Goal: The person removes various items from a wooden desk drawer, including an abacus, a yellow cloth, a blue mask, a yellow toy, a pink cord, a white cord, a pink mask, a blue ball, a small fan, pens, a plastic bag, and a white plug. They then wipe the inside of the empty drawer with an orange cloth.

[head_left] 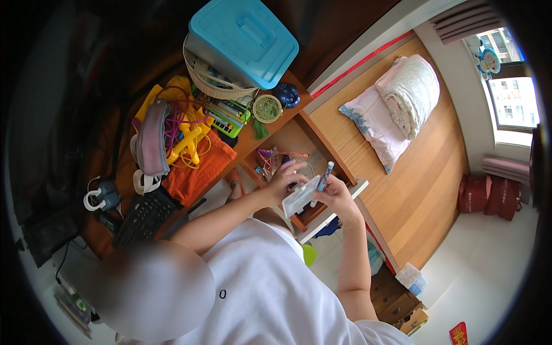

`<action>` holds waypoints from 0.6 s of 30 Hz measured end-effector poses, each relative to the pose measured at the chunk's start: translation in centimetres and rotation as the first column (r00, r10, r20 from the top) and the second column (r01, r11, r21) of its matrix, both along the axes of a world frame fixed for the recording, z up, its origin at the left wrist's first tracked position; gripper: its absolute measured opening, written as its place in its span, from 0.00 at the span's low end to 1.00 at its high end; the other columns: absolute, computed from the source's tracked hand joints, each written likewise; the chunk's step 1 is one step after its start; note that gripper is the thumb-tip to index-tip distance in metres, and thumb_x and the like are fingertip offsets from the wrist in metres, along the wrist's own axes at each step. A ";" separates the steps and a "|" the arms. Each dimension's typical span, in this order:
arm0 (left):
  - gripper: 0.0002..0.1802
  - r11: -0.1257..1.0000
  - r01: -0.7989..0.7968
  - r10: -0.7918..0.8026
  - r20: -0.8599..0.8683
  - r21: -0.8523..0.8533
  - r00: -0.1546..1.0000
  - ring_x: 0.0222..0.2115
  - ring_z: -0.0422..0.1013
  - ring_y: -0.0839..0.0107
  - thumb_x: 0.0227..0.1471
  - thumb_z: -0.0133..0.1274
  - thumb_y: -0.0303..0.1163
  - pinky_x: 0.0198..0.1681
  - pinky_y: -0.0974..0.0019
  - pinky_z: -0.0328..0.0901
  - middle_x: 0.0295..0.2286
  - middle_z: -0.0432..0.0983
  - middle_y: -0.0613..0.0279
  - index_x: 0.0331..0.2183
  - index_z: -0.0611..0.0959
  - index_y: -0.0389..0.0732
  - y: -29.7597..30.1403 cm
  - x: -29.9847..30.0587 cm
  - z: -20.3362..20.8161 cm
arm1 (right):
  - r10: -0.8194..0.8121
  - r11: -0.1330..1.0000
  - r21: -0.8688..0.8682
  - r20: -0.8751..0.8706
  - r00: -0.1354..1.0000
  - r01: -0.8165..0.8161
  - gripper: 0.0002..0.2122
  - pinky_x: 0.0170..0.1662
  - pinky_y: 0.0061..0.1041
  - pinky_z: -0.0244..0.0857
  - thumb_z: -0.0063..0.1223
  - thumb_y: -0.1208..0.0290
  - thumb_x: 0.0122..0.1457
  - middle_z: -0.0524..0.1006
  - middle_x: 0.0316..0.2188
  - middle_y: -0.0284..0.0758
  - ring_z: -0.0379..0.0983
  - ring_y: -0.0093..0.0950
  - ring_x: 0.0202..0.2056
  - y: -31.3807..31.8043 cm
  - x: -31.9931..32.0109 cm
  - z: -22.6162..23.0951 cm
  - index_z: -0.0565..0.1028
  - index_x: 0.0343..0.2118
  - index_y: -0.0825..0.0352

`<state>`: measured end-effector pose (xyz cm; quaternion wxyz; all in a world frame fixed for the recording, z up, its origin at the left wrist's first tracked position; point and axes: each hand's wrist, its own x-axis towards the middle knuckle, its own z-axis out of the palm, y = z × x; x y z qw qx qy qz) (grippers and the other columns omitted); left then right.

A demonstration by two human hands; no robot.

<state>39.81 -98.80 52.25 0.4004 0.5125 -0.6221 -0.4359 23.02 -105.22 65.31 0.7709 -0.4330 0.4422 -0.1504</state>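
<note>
My right hand [336, 197] is closed around a slim pen-like stick [325, 175], pale with a bluish pattern. A flat, whitish translucent case [299, 199] lies against the same hand and appears gripped with the stick. On its other side, my left hand [286, 181] has its fingers bent and apart; the case hides part of them, so whether they touch it is unclear. Both hands are over an open wooden drawer [323, 142]. Inside the drawer are a pair of glasses-like red and purple frames [282, 153], a cable and small items.
On the brown desk at left are a blue-lidded box [244, 37], an orange cloth [201, 164], a black keyboard [144, 215], headphones [103, 195] and yellow straps [190, 141]. A wooden platform [425, 190] at right bears a pillow [374, 126] and a rolled quilt [411, 95].
</note>
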 end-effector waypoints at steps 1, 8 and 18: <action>0.24 0.988 0.060 -0.041 -0.137 0.142 0.990 0.44 0.66 0.60 0.38 0.59 0.27 0.47 0.64 0.60 0.41 0.69 0.51 0.42 0.75 0.41 -0.2 -0.1 -0.7 | -0.041 0.999 -0.023 0.018 0.999 0.042 0.12 0.42 0.18 0.63 0.51 0.86 0.50 0.74 0.34 0.27 0.69 0.17 0.36 -0.1 0.1 0.3 0.70 0.39 0.68; 0.09 0.870 0.076 0.135 -0.383 0.487 0.914 0.23 0.65 0.83 0.53 0.49 0.33 0.26 0.76 0.60 0.19 0.69 0.71 0.32 0.76 0.38 1.4 4.4 1.5 | -0.623 0.747 -0.147 0.186 0.760 0.648 0.14 0.44 0.24 0.66 0.48 0.83 0.53 0.74 0.38 0.36 0.72 0.26 0.40 -2.4 -1.1 0.6 0.67 0.43 0.69; 0.07 0.981 0.124 -0.094 0.195 -0.146 0.976 0.30 0.68 0.61 0.46 0.54 0.30 0.33 0.61 0.63 0.24 0.69 0.60 0.31 0.79 0.42 1.4 7.4 13.6 | -0.450 0.749 -0.661 -0.464 0.763 0.039 0.13 0.35 0.23 0.63 0.53 0.79 0.50 0.72 0.28 0.35 0.66 0.23 0.28 -1.1 1.1 -2.1 0.69 0.40 0.70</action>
